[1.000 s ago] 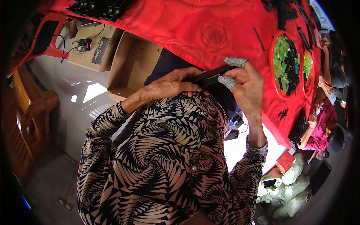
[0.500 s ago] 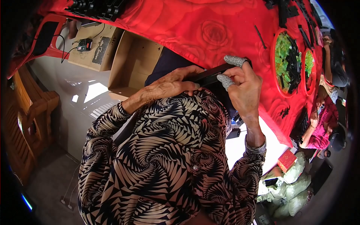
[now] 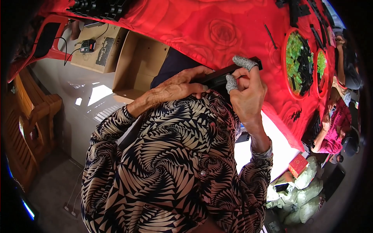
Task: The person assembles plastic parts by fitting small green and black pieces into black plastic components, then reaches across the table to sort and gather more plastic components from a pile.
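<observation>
A long black bar-shaped piece (image 3: 223,76) lies slantwise between my hands, close to my body at the edge of the red-covered table. My left hand (image 3: 180,85) is closed round its lower left end, thumb on the near side. With grey knitted covers on thumb and forefinger, my right hand (image 3: 246,85) is closed at the piece's right part. The forefinger lies along its upper side, and the bar's end sticks out beyond it. Whether my right fingers hold some small thing against the bar is hidden.
On the red tablecloth (image 3: 221,35) stands a red-rimmed basket (image 3: 286,66) of green and black pieces, beside a smaller red basket (image 3: 320,75). A thin black strip (image 3: 270,37) lies nearby. Cardboard boxes (image 3: 136,62) and a red chair (image 3: 48,54) are at left; another person (image 3: 334,132) sits at right.
My right hand has shifted slightly left along the black bar, so more of the bar's right end shows. My left hand has hardly moved.
</observation>
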Available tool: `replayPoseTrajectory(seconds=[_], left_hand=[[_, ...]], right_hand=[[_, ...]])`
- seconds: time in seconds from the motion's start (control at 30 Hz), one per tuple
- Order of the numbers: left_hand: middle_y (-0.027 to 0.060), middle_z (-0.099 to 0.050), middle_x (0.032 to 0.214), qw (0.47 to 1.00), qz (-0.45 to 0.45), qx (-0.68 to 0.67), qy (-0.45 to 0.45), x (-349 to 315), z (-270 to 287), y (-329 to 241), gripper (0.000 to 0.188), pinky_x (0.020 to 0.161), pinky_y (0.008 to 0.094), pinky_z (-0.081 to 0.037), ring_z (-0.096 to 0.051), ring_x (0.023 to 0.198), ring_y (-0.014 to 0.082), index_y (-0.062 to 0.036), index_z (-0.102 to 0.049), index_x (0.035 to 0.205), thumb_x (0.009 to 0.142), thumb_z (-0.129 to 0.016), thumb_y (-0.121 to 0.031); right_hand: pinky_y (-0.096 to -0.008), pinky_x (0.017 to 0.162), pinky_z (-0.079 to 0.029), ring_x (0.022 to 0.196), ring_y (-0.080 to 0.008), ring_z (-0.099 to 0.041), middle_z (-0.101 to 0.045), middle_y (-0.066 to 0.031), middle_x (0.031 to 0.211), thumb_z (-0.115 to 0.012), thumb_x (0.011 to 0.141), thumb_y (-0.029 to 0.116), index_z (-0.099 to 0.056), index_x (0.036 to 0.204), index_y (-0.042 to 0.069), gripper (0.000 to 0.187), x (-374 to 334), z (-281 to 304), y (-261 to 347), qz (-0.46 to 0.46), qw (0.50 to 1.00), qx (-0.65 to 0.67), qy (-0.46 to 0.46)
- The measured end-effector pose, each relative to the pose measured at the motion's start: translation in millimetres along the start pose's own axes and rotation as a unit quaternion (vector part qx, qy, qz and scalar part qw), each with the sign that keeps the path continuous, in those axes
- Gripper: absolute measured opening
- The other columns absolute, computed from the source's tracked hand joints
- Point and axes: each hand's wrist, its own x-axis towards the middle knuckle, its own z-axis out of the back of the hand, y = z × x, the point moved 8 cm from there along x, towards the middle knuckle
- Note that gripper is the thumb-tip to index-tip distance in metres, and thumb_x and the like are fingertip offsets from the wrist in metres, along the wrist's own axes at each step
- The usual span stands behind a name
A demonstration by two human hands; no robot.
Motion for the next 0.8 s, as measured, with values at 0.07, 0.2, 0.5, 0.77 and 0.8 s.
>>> replayPoseTrajectory(seconds=[0.07,0.2,0.5,0.77,0.8], left_hand=[[0.0063,-0.062,0.103,1.000,0.011,0.001,-0.016,1,0,1,0.037,0.081,0.0264,-0.045,-0.054,0.084,0.0122,-0.0003,-0.049,0.125,0.090,-0.054,-0.009],[0.0132,-0.064,0.089,0.971,-0.051,0.198,-0.124,2,4,-12,0.029,0.077,0.0313,-0.046,-0.061,0.086,0.0183,0.0036,-0.054,0.114,0.091,-0.056,-0.014],[0.0131,-0.061,0.071,0.935,-0.126,0.263,-0.204,1,-5,-16,0.025,0.058,0.0335,-0.044,-0.055,0.060,0.0195,0.0046,-0.053,0.114,0.095,-0.051,-0.011],[0.0190,-0.055,0.062,0.937,-0.119,0.257,-0.203,5,-6,-9,0.027,0.056,0.0439,-0.042,-0.058,0.060,0.0348,0.0017,-0.053,0.107,0.099,-0.048,-0.023],[0.0180,-0.055,0.061,0.942,-0.098,0.250,-0.203,5,-6,-10,0.027,0.056,0.0436,-0.041,-0.058,0.058,0.0332,0.0016,-0.053,0.106,0.099,-0.048,-0.024]], right_hand=[[-0.0277,0.055,-0.047,0.056,-0.0136,-0.058,-0.059,-0.0086,0.076,-0.060,0.073,-0.013,-0.056,0.113,-0.001,0.042,-3,0,0,0.009,1.000,0.007,-0.014],[-0.0302,0.055,-0.048,0.059,-0.0182,-0.058,-0.057,-0.0105,0.078,-0.061,0.073,-0.013,-0.056,0.111,-0.002,0.040,-5,-3,-5,0.047,0.998,-0.016,-0.029],[-0.0385,0.058,-0.049,0.067,-0.0291,-0.060,-0.056,-0.0133,0.078,-0.061,0.069,-0.011,-0.056,0.106,-0.002,0.038,-4,0,-4,0.084,0.995,-0.021,-0.047],[-0.0448,0.062,-0.049,0.076,-0.0378,-0.061,-0.057,-0.0156,0.090,-0.062,0.063,-0.005,-0.054,0.105,0.001,0.043,-3,-1,0,0.069,0.995,-0.068,-0.012],[-0.0450,0.062,-0.048,0.076,-0.0380,-0.061,-0.057,-0.0159,0.090,-0.062,0.063,-0.005,-0.055,0.104,0.001,0.043,-4,0,2,0.075,0.995,-0.067,-0.014]])
